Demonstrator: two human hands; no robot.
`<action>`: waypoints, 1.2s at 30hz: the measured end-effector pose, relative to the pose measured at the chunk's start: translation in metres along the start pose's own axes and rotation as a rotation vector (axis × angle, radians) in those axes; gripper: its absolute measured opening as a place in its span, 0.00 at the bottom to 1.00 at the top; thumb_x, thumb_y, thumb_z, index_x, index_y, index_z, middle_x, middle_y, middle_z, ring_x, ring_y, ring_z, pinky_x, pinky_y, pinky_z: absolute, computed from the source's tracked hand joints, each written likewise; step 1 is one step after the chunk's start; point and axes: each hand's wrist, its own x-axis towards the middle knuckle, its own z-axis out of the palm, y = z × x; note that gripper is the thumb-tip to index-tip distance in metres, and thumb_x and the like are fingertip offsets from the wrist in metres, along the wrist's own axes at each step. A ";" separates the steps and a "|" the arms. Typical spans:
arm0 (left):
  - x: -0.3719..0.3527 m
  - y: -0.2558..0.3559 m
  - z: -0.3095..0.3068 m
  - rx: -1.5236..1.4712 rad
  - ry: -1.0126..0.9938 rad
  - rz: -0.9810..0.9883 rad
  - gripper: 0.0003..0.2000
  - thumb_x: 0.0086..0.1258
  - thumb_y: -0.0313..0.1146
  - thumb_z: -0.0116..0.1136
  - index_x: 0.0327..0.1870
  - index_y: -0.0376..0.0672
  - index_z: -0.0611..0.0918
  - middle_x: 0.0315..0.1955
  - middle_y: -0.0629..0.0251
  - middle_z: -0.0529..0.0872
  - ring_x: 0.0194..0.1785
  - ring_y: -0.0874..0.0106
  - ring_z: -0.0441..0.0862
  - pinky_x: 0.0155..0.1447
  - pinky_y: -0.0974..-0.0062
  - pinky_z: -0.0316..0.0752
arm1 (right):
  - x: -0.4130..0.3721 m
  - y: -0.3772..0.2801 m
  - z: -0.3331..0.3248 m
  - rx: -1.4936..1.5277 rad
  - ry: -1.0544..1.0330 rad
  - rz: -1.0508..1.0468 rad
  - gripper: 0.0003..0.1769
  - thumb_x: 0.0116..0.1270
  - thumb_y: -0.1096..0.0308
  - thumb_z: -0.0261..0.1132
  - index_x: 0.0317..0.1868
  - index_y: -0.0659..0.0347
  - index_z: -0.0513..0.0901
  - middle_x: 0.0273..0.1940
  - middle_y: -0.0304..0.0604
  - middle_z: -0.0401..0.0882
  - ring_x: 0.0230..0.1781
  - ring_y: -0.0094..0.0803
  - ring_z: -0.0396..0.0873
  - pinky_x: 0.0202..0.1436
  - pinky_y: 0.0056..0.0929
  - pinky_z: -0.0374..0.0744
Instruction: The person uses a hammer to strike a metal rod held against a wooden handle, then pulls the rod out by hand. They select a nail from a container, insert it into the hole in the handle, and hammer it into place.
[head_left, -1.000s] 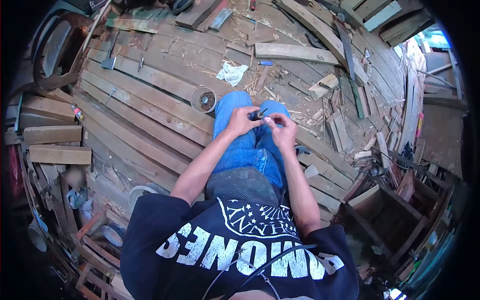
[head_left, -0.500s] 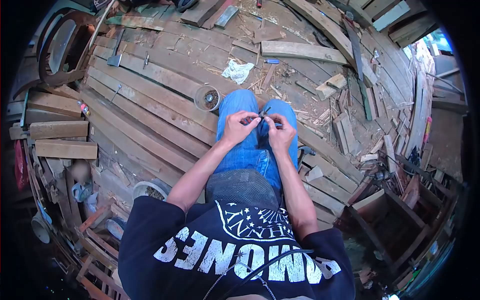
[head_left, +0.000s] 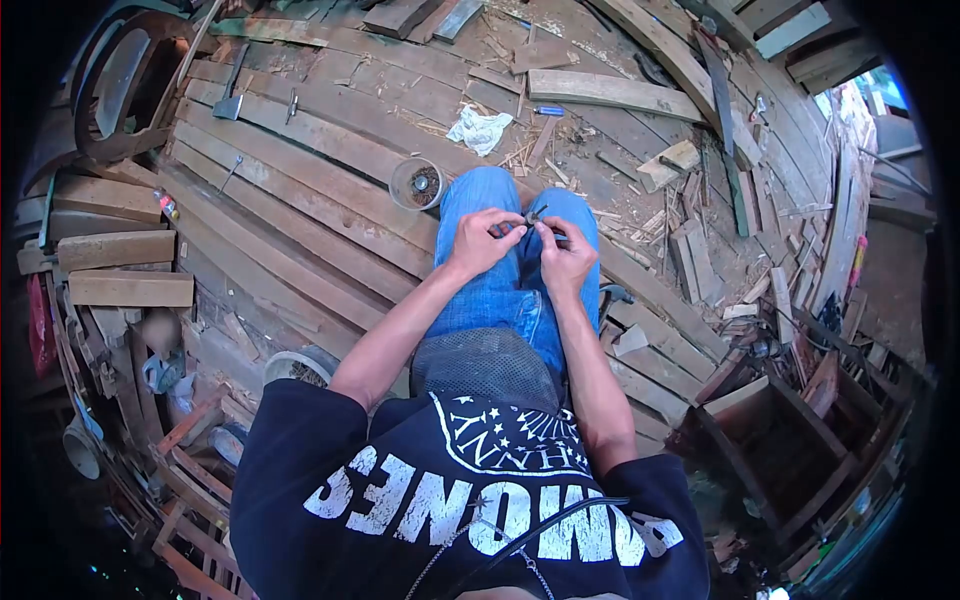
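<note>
My left hand (head_left: 485,241) is closed on a small tool with a red and dark handle, above my left knee. Fingertips of my right hand (head_left: 566,258) pinch a small dark metal piece (head_left: 533,216) beside it, over my right knee. The two hands nearly meet between the knees. What exactly the small piece is, I cannot make out. A clear plastic tub (head_left: 416,184) with small brown bits and a round metal thing inside stands left of my left knee.
Ahead lie a white cloth (head_left: 479,130), a blue-handled tool (head_left: 549,111) and a long beam (head_left: 615,93). A hatchet-like tool (head_left: 228,107) rests on the planks at the left. Wood scraps (head_left: 692,262) litter the right, near a wooden crate (head_left: 783,440).
Both hands have shifted slightly, still close together. The small dark piece now shows more clearly between the fingertips. The view has moved a little.
</note>
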 end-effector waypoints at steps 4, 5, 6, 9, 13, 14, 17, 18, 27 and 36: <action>0.001 -0.001 -0.001 -0.016 0.006 0.004 0.09 0.57 0.32 0.70 0.38 0.43 0.87 0.32 0.65 0.88 0.25 0.77 0.82 0.30 0.79 0.76 | 0.000 0.001 0.001 -0.030 0.001 -0.026 0.04 0.57 0.76 0.70 0.34 0.64 0.84 0.30 0.44 0.85 0.28 0.27 0.83 0.31 0.25 0.80; 0.002 -0.001 -0.001 -0.018 0.005 0.005 0.09 0.57 0.32 0.70 0.38 0.43 0.87 0.32 0.65 0.88 0.25 0.77 0.82 0.30 0.79 0.76 | 0.000 0.001 0.001 -0.024 0.001 -0.007 0.05 0.57 0.76 0.70 0.35 0.65 0.84 0.30 0.44 0.85 0.28 0.27 0.83 0.31 0.25 0.81; 0.002 -0.001 -0.002 -0.018 0.008 0.004 0.09 0.57 0.32 0.70 0.38 0.43 0.87 0.32 0.65 0.88 0.25 0.77 0.82 0.30 0.79 0.76 | 0.000 0.002 0.002 -0.024 -0.002 -0.008 0.05 0.57 0.76 0.70 0.35 0.65 0.84 0.30 0.44 0.85 0.28 0.27 0.83 0.31 0.25 0.81; 0.003 0.000 -0.002 -0.023 0.006 0.007 0.09 0.57 0.32 0.70 0.38 0.43 0.87 0.32 0.65 0.88 0.25 0.77 0.82 0.30 0.79 0.76 | 0.000 0.003 0.004 0.012 0.022 -0.038 0.06 0.58 0.76 0.69 0.36 0.65 0.83 0.30 0.45 0.85 0.29 0.27 0.84 0.31 0.25 0.81; 0.002 0.002 -0.001 -0.046 0.001 0.015 0.08 0.58 0.32 0.69 0.38 0.42 0.87 0.31 0.64 0.88 0.26 0.77 0.82 0.30 0.79 0.76 | -0.001 0.004 0.005 0.027 0.022 -0.048 0.05 0.58 0.77 0.69 0.36 0.65 0.83 0.30 0.44 0.85 0.30 0.26 0.84 0.32 0.24 0.81; 0.003 0.002 -0.002 -0.052 -0.001 0.018 0.08 0.58 0.32 0.69 0.38 0.42 0.87 0.31 0.64 0.87 0.26 0.77 0.82 0.30 0.79 0.76 | -0.001 0.005 0.006 0.028 0.024 -0.054 0.05 0.58 0.77 0.69 0.36 0.65 0.83 0.30 0.44 0.86 0.30 0.26 0.84 0.32 0.24 0.81; 0.003 0.000 0.001 -0.053 0.001 0.037 0.08 0.58 0.32 0.70 0.37 0.42 0.87 0.31 0.64 0.87 0.26 0.77 0.81 0.30 0.79 0.76 | -0.001 0.002 0.005 0.027 0.007 -0.032 0.05 0.58 0.77 0.69 0.36 0.64 0.83 0.30 0.44 0.86 0.30 0.26 0.84 0.32 0.24 0.81; 0.004 0.002 0.001 -0.051 0.005 0.042 0.08 0.58 0.32 0.70 0.37 0.42 0.87 0.31 0.64 0.87 0.26 0.77 0.81 0.30 0.79 0.76 | -0.001 0.002 0.005 0.031 0.006 -0.037 0.05 0.58 0.77 0.69 0.36 0.64 0.83 0.30 0.44 0.86 0.30 0.26 0.84 0.32 0.24 0.81; 0.004 0.004 0.011 -0.069 0.054 0.050 0.08 0.57 0.33 0.70 0.35 0.41 0.87 0.28 0.62 0.87 0.26 0.75 0.83 0.31 0.77 0.76 | -0.004 0.004 0.006 0.045 0.015 -0.017 0.05 0.59 0.79 0.66 0.37 0.65 0.83 0.31 0.45 0.86 0.32 0.28 0.85 0.36 0.26 0.83; 0.004 0.010 0.015 -0.036 0.065 0.042 0.08 0.58 0.34 0.70 0.34 0.40 0.87 0.27 0.62 0.87 0.26 0.74 0.83 0.30 0.77 0.76 | -0.007 0.001 0.004 0.029 0.018 -0.002 0.05 0.59 0.79 0.66 0.37 0.64 0.84 0.32 0.44 0.86 0.32 0.28 0.85 0.35 0.26 0.83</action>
